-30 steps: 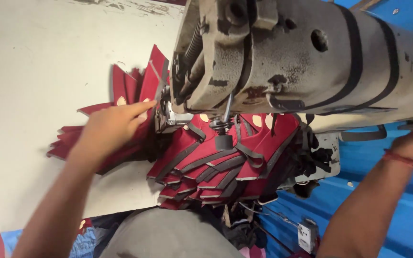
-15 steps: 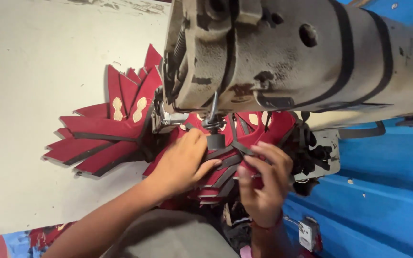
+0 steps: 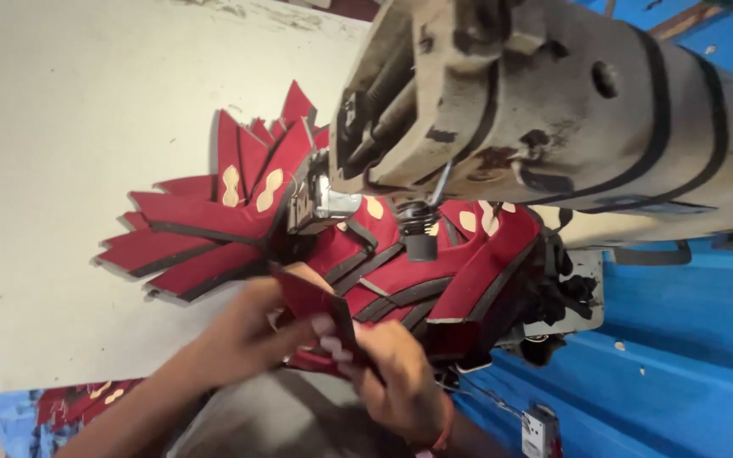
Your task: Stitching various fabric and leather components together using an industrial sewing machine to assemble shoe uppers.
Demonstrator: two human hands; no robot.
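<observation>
My left hand (image 3: 243, 326) and my right hand (image 3: 396, 377) meet at the near edge of the table, both gripping one red fabric piece (image 3: 316, 305) with a dark edge strip. Its upper end tilts up toward the sewing machine's presser foot (image 3: 422, 242). Just beyond my hands lies a fanned pile of red pieces with black strips (image 3: 417, 271) under the machine head. A second fan of the same red pieces (image 3: 188, 233) spreads on the table to the left of the needle area.
The worn grey sewing machine head (image 3: 553, 110) fills the upper right. The white tabletop (image 3: 61, 127) extends left and back. Blue panels (image 3: 689, 339) lie on the right, with a small switch box (image 3: 536, 428) below. More red pieces (image 3: 78, 399) show under the table's front edge.
Both hands have drawn back toward me from the pile under the needle and now hold up a single red piece between them. The view has shifted slightly right.
</observation>
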